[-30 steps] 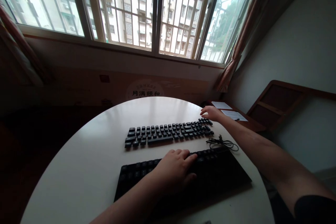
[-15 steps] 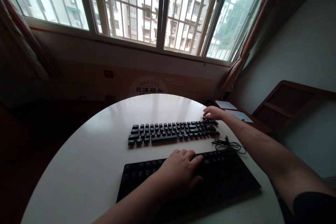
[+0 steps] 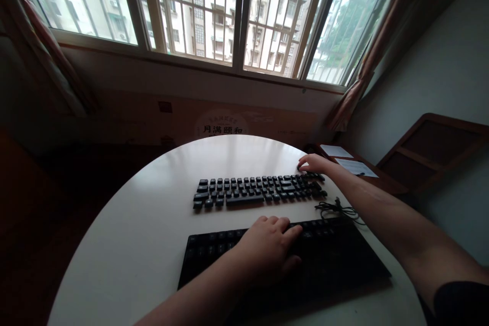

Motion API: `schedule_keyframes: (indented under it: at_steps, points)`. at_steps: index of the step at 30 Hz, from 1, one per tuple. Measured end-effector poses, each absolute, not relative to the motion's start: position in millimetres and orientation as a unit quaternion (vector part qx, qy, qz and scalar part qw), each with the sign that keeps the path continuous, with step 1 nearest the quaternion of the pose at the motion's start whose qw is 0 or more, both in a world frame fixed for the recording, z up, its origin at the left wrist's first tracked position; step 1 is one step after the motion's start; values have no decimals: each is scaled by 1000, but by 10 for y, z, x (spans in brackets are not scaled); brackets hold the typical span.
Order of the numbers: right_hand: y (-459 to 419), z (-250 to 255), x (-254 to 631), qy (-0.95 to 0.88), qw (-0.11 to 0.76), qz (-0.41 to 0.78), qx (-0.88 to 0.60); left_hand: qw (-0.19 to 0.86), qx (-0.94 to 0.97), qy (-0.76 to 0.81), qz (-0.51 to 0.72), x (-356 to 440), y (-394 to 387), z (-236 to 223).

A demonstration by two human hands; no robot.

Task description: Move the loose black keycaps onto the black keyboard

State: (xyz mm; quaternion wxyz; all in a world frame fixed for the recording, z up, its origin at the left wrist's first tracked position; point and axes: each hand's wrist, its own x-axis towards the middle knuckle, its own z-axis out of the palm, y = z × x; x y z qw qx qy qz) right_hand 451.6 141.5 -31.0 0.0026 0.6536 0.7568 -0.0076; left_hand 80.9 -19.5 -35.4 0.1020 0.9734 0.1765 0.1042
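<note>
A black keyboard (image 3: pixel 344 265) lies at the near side of the white round table, with keys along its far rows and a bare dark surface nearer me. My left hand (image 3: pixel 269 247) rests across it, fingers spread over the upper keys. Beyond the keyboard, loose black keycaps (image 3: pixel 244 199) stand in rows on the tabletop. At the far right end of these rows, my right hand (image 3: pixel 312 163) pinches a small dark keycap (image 3: pixel 299 166) between its fingertips. The fingers partly cover that keycap.
The white table (image 3: pixel 114 244) has a curved far edge. A bundled black cable (image 3: pixel 338 208) lies between the keycap rows and the keyboard's right end. Papers (image 3: pixel 357 167) lie on a brown wooden surface to the right. A barred window (image 3: pixel 240 15) is ahead.
My right hand has picked up a keycap from the far right end of the rows and lifted it slightly. My left hand stays on the keyboard. The whole view has shifted slightly.
</note>
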Motion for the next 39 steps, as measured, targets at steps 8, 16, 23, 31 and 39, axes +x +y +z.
schedule_keyframes:
  at_steps: [8, 16, 23, 31, 39]
  points:
    - [1095, 76, 4274, 769, -83, 45, 632, 102, 975, 173, 100, 833, -176, -371]
    - [-288, 420, 3964, 847, -65, -44, 526, 97, 975, 174, 99, 849, -171, -361]
    - [-991, 67, 4011, 809, -37, -87, 580, 84, 977, 175, 87, 864, -171, -318]
    - [-1008, 24, 3958, 801, -22, -43, 597, 84, 976, 180, 85, 846, -183, -318]
    - [-1023, 28, 3862, 804, 19, 8, 594, 85, 976, 174, 94, 851, -177, -339]
